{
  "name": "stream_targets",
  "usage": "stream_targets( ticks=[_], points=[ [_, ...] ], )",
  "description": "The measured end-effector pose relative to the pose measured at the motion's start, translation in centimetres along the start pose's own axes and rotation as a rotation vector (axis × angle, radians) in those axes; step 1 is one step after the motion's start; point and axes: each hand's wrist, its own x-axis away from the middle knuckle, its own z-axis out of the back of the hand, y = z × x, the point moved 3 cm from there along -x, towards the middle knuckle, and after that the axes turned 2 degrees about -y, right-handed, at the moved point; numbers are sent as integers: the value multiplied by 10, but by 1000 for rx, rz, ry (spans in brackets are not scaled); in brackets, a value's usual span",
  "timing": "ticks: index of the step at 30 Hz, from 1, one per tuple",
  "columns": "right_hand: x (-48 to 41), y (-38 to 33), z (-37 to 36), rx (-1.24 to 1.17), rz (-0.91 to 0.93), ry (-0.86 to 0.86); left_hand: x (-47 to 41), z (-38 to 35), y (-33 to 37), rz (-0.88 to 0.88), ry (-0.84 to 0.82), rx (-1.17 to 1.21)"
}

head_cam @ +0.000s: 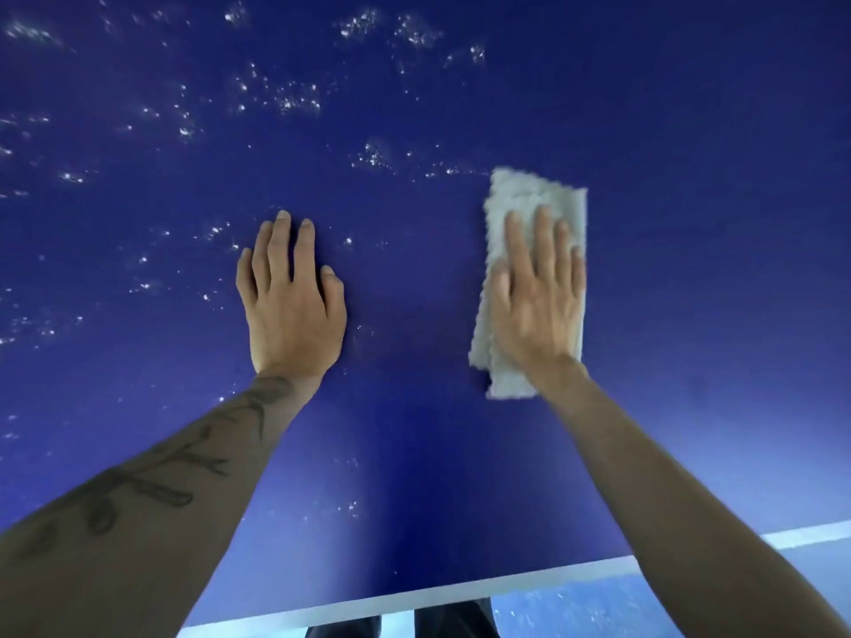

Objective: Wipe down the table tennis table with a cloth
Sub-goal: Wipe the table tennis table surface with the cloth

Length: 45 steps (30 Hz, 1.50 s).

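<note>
Pale grey-white fluffy cloth (525, 195), folded into a long rectangle with ragged, nubbly borders; a doubled layer shows at its near end. It lies flat on the dark blue table tennis worktop (690, 223), well in from the white-lined near edge (460, 596). Long axis runs from the near edge toward the far side, leaning slightly; the far short end points away from the person

Right hand (536, 301) flat on top of the cloth, palm down, fingers (543, 232) straight and a little spread, pressing the fabric. Hand and cloth slightly blurred

Left hand (292, 306) palm down on bare worktop, beside the cloth and apart from it; fingers (281, 250) straight, lightly spread, tips touching the surface. Tattooed left forearm (152, 481)

White specks (294, 101) scattered across the far and left parts of the worktop, a few close to the left hand. Dark trousers (451, 619) show below the near edge
</note>
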Motion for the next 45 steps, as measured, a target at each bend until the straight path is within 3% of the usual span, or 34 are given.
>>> stream_targets(
  ticks=[2,4,7,10,14,17,20,23,25,27,29,31,35,38,42,45],
  points=[
    [-31,-12,5,-22,-80,50,0,1,-1,0,-12,12],
    [-45,-47,-2,-24,-27,50,0,1,-1,2,-14,9],
    [-13,-99,-19,49,258,-12,-1,1,-1,3,-34,5],
    [20,-79,-24,77,438,-92,-2,2,0,-1,-27,-5],
    [-26,-19,-2,32,106,-1,-1,0,-2,4,-8,-11],
    [-66,-48,4,-40,-47,65,-2,-1,-1,6,-9,-6],
    [-49,-100,-10,2,158,28,-2,-1,-2,2,-14,-11],
    [-2,-93,-22,77,418,-54,-2,-1,-2,-17,-9,-17],
    [-1,-58,-16,61,346,-50,-2,-1,-2,-19,8,-18],
    [-22,-29,-4,30,130,10,-2,-1,-2,-11,19,-13],
    [-53,-26,5,-5,-39,59,-2,-1,-1,-7,26,-13],
    [-75,-50,4,-21,-58,73,-2,-1,-1,-4,35,-19],
    [-33,-105,-15,27,259,10,-2,-2,-2,-13,22,-16],
    [12,-80,-22,66,435,-83,-3,-1,-2,-15,4,-13],
    [-41,-23,0,30,78,28,-1,-3,-2,0,29,-11],
    [-83,-46,6,-20,-48,70,-1,-5,-1,-2,41,-24]
  ],
)
